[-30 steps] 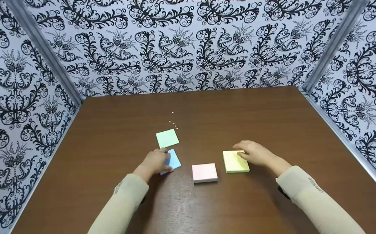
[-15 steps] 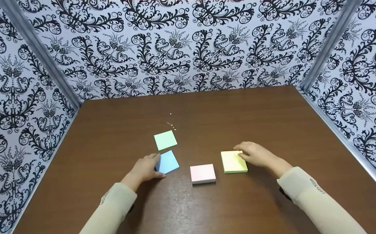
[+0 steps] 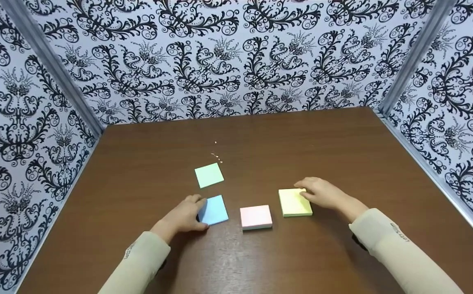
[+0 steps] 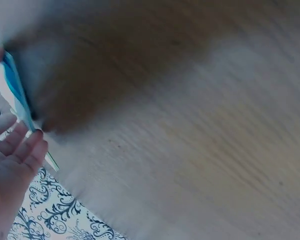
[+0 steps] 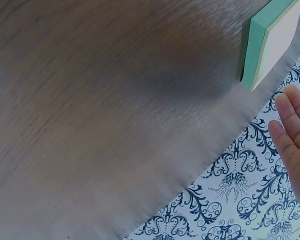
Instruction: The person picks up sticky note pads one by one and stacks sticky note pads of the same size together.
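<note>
My left hand (image 3: 184,215) holds a blue sticky note pad (image 3: 216,210) by its left side, thumb near the lower corner and fingers at the upper one. In the left wrist view the pad (image 4: 11,82) spans between thumb and fingers. Over the right part of a yellow sticky note pad (image 3: 293,204) hovers my right hand (image 3: 321,193), its fingers loosely bent. The right wrist view shows those fingers (image 5: 290,112) fairly straight, apart from a green-sided stack (image 5: 270,47). Between the hands lies a thick pink-topped sticky note stack (image 3: 255,217).
A thin green sticky note pad (image 3: 209,175) lies behind the blue one. Small pale specks (image 3: 217,157) dot the brown table (image 3: 285,139) beyond it. Patterned walls (image 3: 228,57) enclose the table's back and sides.
My left hand has drawn the blue pad clear of the green one and turned it, so its edges now run closer to those of the pink stack. My right hand has stayed in place.
</note>
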The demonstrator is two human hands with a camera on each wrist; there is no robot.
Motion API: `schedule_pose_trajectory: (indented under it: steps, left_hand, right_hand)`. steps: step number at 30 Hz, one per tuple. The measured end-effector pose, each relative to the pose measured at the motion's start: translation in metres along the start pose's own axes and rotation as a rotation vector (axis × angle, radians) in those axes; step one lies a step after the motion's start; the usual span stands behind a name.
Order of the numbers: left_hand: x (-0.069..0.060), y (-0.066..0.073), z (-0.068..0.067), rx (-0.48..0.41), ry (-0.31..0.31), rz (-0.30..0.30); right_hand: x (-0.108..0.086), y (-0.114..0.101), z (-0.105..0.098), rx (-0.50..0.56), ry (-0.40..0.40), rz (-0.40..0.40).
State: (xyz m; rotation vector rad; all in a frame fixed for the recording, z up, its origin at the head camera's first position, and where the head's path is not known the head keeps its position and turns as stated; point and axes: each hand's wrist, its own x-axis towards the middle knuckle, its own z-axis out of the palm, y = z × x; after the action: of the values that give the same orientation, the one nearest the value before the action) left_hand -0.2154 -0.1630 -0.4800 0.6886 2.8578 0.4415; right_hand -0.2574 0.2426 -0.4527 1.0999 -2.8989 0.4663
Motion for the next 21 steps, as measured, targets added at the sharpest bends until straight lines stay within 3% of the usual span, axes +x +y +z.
schedule_pose_trajectory:
  steps: [10,15,21]
  left_hand:
    - [-0.011,0.020,0.001,0.215,-0.047,0.197]
    - [-0.014,0.030,0.002,0.289,-0.099,0.231]
    - [-0.016,0.036,0.004,0.304,-0.151,0.220]
  right_hand:
    - [0.001,0.001,0.002,-0.012,0.014,-0.041]
    - [0.001,0.001,0.003,-0.008,0.019,-0.040]
    - [0.000,0.001,0.005,0.011,0.012,-0.036]
